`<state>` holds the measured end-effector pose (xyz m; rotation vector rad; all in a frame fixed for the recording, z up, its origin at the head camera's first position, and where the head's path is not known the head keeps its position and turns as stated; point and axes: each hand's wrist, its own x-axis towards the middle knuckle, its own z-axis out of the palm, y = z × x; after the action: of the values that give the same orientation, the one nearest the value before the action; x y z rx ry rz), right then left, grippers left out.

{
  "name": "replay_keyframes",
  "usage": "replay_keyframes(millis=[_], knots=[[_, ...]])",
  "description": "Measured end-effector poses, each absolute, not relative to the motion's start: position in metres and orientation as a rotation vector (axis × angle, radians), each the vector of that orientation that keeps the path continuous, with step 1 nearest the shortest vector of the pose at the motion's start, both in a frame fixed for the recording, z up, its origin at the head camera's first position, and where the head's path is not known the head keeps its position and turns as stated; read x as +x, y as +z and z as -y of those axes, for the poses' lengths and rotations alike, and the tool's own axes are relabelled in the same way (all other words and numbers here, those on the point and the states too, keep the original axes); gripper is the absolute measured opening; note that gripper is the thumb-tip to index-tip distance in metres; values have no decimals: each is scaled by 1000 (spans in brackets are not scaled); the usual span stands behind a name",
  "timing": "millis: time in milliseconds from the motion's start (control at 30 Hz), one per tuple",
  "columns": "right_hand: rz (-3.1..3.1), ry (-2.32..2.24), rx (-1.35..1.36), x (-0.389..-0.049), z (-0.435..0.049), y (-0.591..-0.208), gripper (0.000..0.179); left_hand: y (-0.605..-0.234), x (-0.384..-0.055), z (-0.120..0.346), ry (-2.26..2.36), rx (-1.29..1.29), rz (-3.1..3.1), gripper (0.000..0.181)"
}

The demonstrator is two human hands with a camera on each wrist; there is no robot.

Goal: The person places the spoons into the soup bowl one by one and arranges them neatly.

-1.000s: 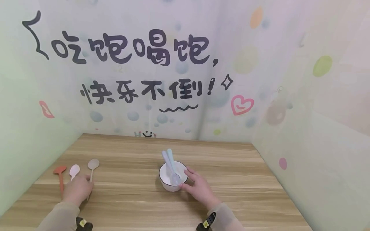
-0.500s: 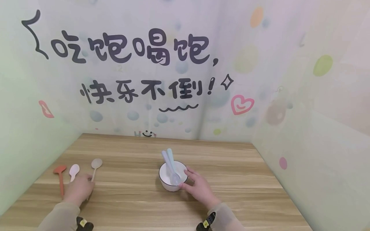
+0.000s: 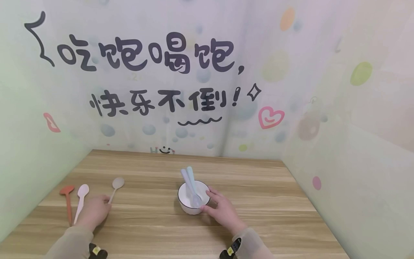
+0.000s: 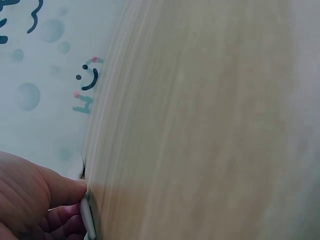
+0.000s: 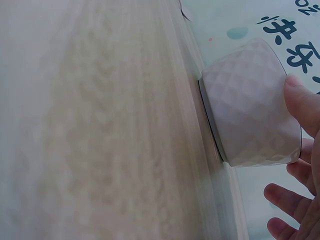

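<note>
My left hand (image 3: 95, 210) pinches the handle of a greyish-beige spoon (image 3: 118, 182), whose round head points away from me over the table. In the left wrist view, thumb and fingertips close on the pale spoon handle (image 4: 87, 215) low over the wood. A white bowl (image 3: 187, 208) with a dark rim stands at the middle of the table. Inside it lean a lilac spoon (image 3: 184, 175) and a light-blue spoon (image 3: 190, 173), handles over the far rim. My right hand (image 3: 224, 212) holds the bowl's right side, thumb and fingers at its rim. Its faceted outer wall (image 5: 250, 105) shows in the right wrist view.
Left of my left hand, a pale pink spoon (image 3: 83, 190) and an orange utensil (image 3: 67, 194) with a wide flat head lie on the wooden table (image 3: 258, 201). Printed walls (image 3: 207, 140) enclose the table at the back and both sides.
My left hand has moved to the right with the beige spoon, and more of the pink spoon's handle now shows. The right hand and the bowl have stayed put.
</note>
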<state>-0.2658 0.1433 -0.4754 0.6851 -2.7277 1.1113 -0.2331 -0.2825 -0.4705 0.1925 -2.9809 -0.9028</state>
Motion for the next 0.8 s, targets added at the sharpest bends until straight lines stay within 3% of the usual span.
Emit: replay_keyframes(millis=[800], knots=[[2729,1113,695,-266,-144,-475,68,-477,-236,230,-904,11,2945,29]])
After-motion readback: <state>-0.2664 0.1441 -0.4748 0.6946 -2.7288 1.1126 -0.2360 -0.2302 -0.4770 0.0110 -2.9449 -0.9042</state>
